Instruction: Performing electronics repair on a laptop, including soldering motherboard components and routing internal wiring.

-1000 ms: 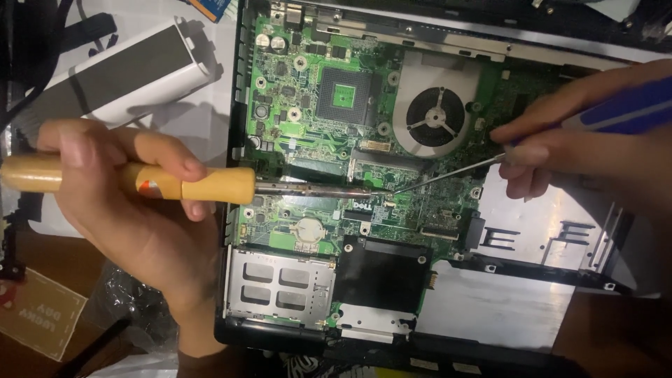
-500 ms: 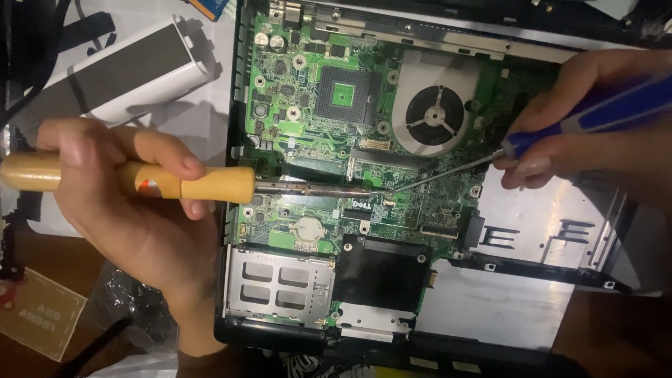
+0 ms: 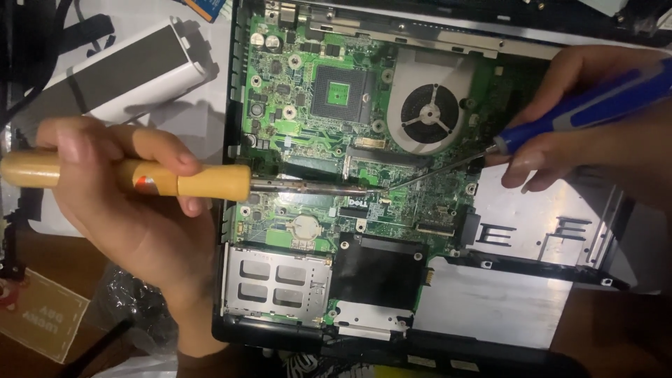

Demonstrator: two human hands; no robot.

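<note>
Near edge: brown table (image 3: 42,353), cardboard tag (image 3: 38,315). Left hand (image 3: 133,217) grips wooden-handled screwdriver (image 3: 140,178); right hand (image 3: 588,119) grips blue screwdriver (image 3: 595,105). Both tips meet mid circuit board (image 3: 315,140) of opened laptop (image 3: 504,308). Beyond: fan (image 3: 428,112), silver battery pack (image 3: 119,73) on white paper.

A brown desk (image 3: 609,329) carries an opened laptop chassis (image 3: 490,308), its green board bared, lying flat across most of the surface. Left of it lies a white sheet (image 3: 203,122) with a silver-grey block (image 3: 119,73) on top. A tan card (image 3: 42,315) and crinkled clear plastic (image 3: 133,304) lie near the front-left corner.
</note>
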